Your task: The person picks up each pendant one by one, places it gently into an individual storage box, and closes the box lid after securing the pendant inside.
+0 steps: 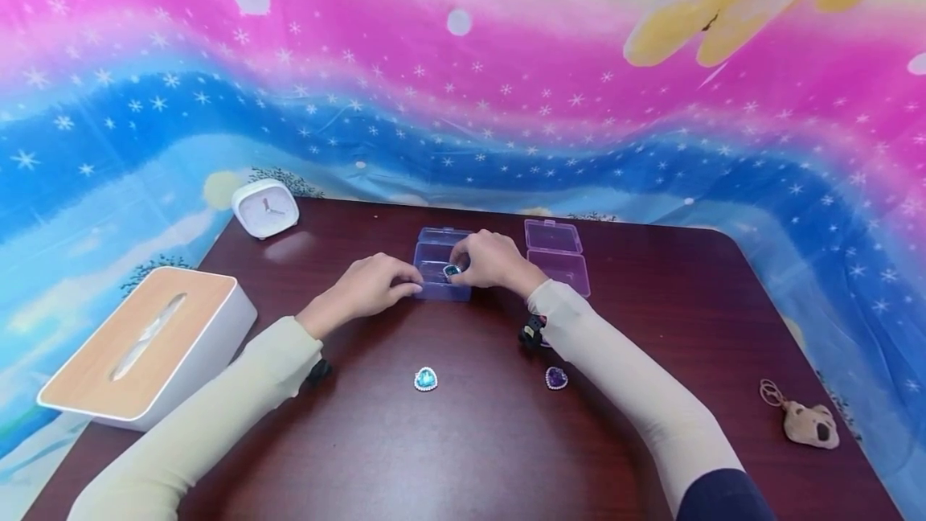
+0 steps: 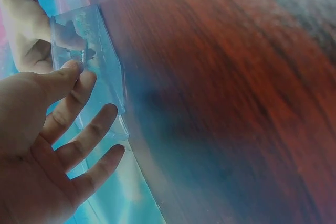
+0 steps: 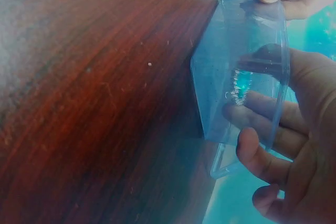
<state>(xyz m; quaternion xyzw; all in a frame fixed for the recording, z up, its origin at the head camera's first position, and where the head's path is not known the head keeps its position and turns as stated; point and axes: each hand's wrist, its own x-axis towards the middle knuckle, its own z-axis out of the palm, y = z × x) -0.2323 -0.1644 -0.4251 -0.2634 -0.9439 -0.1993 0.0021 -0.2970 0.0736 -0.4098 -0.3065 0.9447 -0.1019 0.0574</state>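
A see-through blue plastic box (image 1: 441, 291) stands near the back of the table with its lid tilted back. My left hand (image 1: 370, 284) pinches the box's left front corner between thumb and index finger; its other fingers are spread in the left wrist view. Reaching in from the right, my right hand (image 1: 493, 258) holds a green heart-shaped gem (image 1: 452, 270) with a sparkling rim between its fingers. Through the clear wall in the right wrist view, the gem (image 3: 241, 83) shows inside the box. Right of it lies an open pink plastic box (image 1: 571, 268).
Nearer me lie a light blue heart gem (image 1: 426, 379) and a purple one (image 1: 556, 378). By my right sleeve is a small black figure (image 1: 533, 331). A white clock (image 1: 266, 208) and tissue box (image 1: 174, 344) stand left; a plush koala keychain (image 1: 810, 424) lies right.
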